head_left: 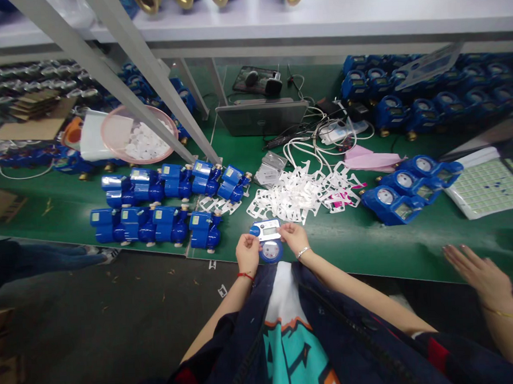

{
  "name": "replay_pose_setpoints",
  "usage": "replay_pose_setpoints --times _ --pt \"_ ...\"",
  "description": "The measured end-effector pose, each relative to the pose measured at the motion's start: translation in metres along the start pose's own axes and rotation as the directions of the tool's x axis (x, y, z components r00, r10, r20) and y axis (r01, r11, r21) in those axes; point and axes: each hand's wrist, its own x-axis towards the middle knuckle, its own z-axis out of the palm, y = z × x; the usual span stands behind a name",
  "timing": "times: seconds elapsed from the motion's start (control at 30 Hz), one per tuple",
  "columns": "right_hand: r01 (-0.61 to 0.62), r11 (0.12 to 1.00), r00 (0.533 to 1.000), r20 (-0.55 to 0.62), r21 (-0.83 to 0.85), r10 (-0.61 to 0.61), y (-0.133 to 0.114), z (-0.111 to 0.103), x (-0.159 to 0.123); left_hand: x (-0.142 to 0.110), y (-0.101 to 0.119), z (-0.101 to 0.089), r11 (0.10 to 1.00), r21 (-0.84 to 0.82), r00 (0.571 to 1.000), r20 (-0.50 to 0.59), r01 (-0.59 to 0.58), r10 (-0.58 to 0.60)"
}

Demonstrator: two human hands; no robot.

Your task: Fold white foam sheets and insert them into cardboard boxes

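Note:
A blue water meter [271, 251] with a round dial sits at the bench's front edge, right before me. Across its display lies a white cut-out label [267, 227] that frames the grey screen. My left hand [247, 253] is closed, thumb and fingers pinched at the label's lower left corner. On the other side my right hand [294, 239] pinches the label's right edge. Just beyond the meter spreads a pile of white cut-out strips [297, 193]. Fingertips cover the label's side edges.
Two rows of blue meters [155, 225] stand to the left, below a pink basin [139, 135] of white pieces. A laptop [261, 118] and cables are behind the pile. More blue meters [404, 181] sit right, near another person's hand [480, 272]. Metal posts [146, 66] slant across upper left.

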Motion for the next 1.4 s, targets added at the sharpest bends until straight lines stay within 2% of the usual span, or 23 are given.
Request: replay_pose_setpoints --times 0.4,0.73,1.4 --pt "-0.009 0.999 1.000 -0.015 -0.035 0.009 0.009 -0.005 0.007 -0.001 -0.002 0.002 0.994 0.101 0.999 0.042 -0.036 0.032" --pt "0.036 0.987 0.999 -0.032 -0.156 -0.042 0.005 -0.006 0.008 -0.002 0.002 0.002 0.960 0.249 0.992 0.031 -0.127 0.123" --pt "-0.021 0.985 0.998 -0.059 -0.173 0.011 0.010 -0.006 0.016 0.007 -0.015 0.003 0.961 0.267 0.995 -0.036 -0.076 0.088"
